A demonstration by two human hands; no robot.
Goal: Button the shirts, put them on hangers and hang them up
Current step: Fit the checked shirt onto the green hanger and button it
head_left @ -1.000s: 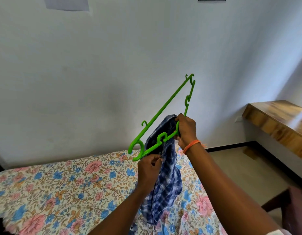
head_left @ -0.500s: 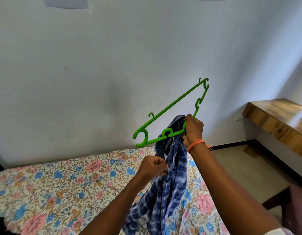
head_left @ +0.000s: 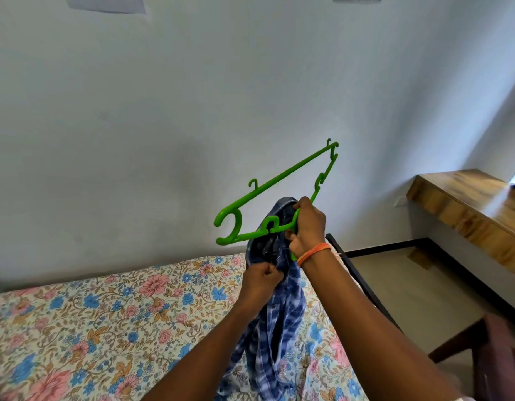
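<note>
A bright green plastic hanger (head_left: 282, 178) is held up in the air, tilted, its hook at the lower left. My right hand (head_left: 308, 224) grips one arm of the hanger together with the top of a blue plaid shirt (head_left: 282, 314). The shirt hangs bunched from that grip down to the bed. Just below, my left hand (head_left: 263, 280) pinches the shirt's fabric. An orange band sits on my right wrist. Whether the shirt's buttons are closed cannot be seen.
A bed with a floral sheet (head_left: 106, 328) lies below the hands. A wooden shelf (head_left: 467, 204) juts from the right wall. A dark bed rail (head_left: 363, 285) runs beside the mattress, and a dark red stool (head_left: 499, 354) stands at the lower right. A white wall is behind.
The hanger has tilted flatter and swung rightward with my right hand. My left hand slid lower down the shirt, and more of the shirt now hangs below.
</note>
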